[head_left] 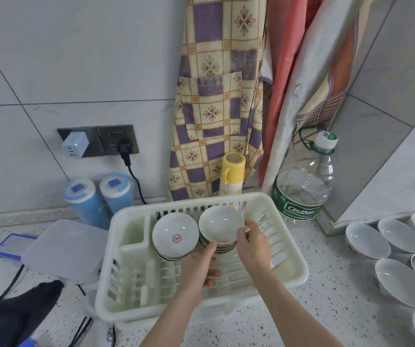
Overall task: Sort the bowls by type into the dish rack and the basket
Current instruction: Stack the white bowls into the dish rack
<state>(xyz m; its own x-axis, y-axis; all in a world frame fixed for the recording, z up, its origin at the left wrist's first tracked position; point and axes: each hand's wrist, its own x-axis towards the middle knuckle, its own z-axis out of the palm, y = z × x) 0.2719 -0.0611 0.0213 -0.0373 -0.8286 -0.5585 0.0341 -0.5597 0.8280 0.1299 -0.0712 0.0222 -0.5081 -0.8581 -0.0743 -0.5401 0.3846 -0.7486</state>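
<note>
Bowls of two kinds are what I watch through the head camera, the only view I have. The white plastic dish rack (pixel 289 269) stands in the middle of the speckled counter, and two leaning stacks rest inside it: a stack of shallow white bowls with a red mark in the centre (pixel 175 237) on the left, and a stack of plain white bowls with dark rims (pixel 221 227) just beside it on the right. They lean toward the back wall, I think because the slots of the rack hold them so. My right hand (pixel 252 242) pinches the right rim of the top plain bowl, fingers curled over the edge. My left hand (pixel 199 267) touches the lower edge of the same stack with the thumb, the other fingers loosely bent; probably it steadies the pile. Larger white ceramic bowls (pixel 366 240) wait on the counter far right, well apart from the rack. I cannot see any basket.
</note>
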